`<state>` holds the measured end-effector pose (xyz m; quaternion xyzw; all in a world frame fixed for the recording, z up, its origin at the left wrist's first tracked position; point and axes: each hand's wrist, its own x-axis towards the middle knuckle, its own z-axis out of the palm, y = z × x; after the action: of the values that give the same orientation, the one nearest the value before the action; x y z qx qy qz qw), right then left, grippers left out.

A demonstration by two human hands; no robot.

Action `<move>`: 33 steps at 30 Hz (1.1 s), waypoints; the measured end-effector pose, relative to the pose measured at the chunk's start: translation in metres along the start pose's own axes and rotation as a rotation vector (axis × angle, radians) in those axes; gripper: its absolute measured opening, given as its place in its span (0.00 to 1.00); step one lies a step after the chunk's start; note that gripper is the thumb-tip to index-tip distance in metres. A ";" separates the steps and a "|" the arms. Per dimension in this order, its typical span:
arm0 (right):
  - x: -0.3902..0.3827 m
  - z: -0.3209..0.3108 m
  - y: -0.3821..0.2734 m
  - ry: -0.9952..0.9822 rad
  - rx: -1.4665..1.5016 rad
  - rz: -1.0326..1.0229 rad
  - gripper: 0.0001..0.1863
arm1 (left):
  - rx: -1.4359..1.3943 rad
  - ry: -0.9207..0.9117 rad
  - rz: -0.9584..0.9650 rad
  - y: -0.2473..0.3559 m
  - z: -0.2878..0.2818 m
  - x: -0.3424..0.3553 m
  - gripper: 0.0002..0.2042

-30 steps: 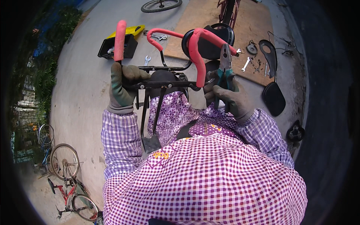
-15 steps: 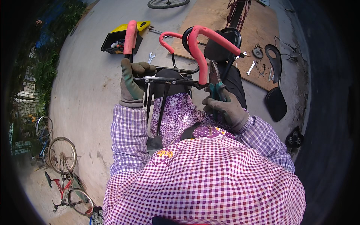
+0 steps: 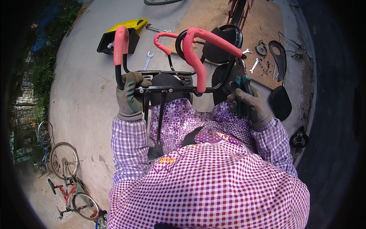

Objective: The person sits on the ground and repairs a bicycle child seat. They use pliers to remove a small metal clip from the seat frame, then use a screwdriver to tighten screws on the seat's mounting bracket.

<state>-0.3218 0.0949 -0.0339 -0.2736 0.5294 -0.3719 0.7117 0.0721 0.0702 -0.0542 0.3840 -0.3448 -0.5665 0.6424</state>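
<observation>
A: Where's the black frame (image 3: 177, 89) right now?
B: Held up in front of the person, above the knees, with pink foam padding (image 3: 201, 76) wrapped around parts of its bent tubes.

A: And the left hand (image 3: 131, 96)?
B: Gloved and curled around the frame's left end, fingers folded over the bar just below an upright tube.

A: What about the right one?
B: The right hand (image 3: 253, 105), gloved too, is closed around the teal handles of the pliers (image 3: 246, 83). Their nose points up and away from the body, near the frame's right side — whether it touches the tube, I can't tell. I can't tell how far the jaws stand apart, either.

A: Anything around them?
B: A black toolbox (image 3: 118, 44) with a yellow lid (image 3: 129, 24) sits on the ground beyond the left hand, and a wrench (image 3: 148, 61) lies near it. To the right there's a wooden board (image 3: 207, 13) — a second wrench (image 3: 254, 66) rests on it, beside small scattered parts (image 3: 265, 69).
</observation>
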 end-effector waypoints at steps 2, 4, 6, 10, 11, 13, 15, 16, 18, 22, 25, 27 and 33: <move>0.001 -0.005 -0.005 -0.011 -0.033 0.002 0.27 | -0.059 -0.037 -0.027 0.001 -0.005 0.000 0.10; 0.001 -0.007 -0.007 -0.004 -0.057 0.019 0.27 | -0.109 -0.074 -0.032 0.001 -0.009 -0.003 0.10; -0.004 -0.005 -0.007 -0.023 -0.052 0.017 0.28 | -0.123 -0.086 -0.009 0.002 -0.011 -0.006 0.10; -0.004 -0.001 -0.008 -0.029 -0.030 0.047 0.28 | -0.050 -0.045 0.011 0.005 -0.010 -0.013 0.07; -0.003 -0.001 -0.008 -0.020 -0.043 0.066 0.28 | 0.000 0.037 -0.002 0.006 -0.009 -0.015 0.07; 0.000 0.000 -0.008 -0.014 -0.050 0.092 0.28 | 0.092 0.121 -0.025 0.006 -0.006 -0.015 0.09; 0.002 -0.001 -0.008 -0.021 -0.036 0.098 0.28 | 0.098 0.194 0.001 0.004 -0.003 -0.015 0.11; 0.003 -0.001 -0.007 -0.022 -0.028 0.101 0.28 | 0.102 0.227 0.018 0.002 -0.001 -0.015 0.12; 0.006 -0.002 -0.006 -0.019 -0.020 0.111 0.28 | 0.131 0.260 0.012 0.001 0.002 -0.013 0.12; 0.005 -0.005 -0.002 -0.014 -0.018 0.091 0.29 | 0.247 0.227 -0.025 0.010 0.004 -0.008 0.13; 0.005 -0.009 0.003 -0.012 0.002 0.051 0.29 | 0.306 0.123 -0.077 0.021 0.007 0.001 0.13; 0.004 -0.011 0.008 -0.023 0.043 0.020 0.29 | 0.339 0.104 -0.032 0.026 0.014 0.005 0.15; 0.004 -0.020 0.020 -0.001 0.066 -0.008 0.27 | 0.490 -0.249 0.005 0.061 0.052 0.017 0.26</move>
<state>-0.3353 0.1034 -0.0580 -0.2524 0.5154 -0.3921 0.7190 0.0569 0.0520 0.0244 0.4545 -0.5488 -0.5076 0.4843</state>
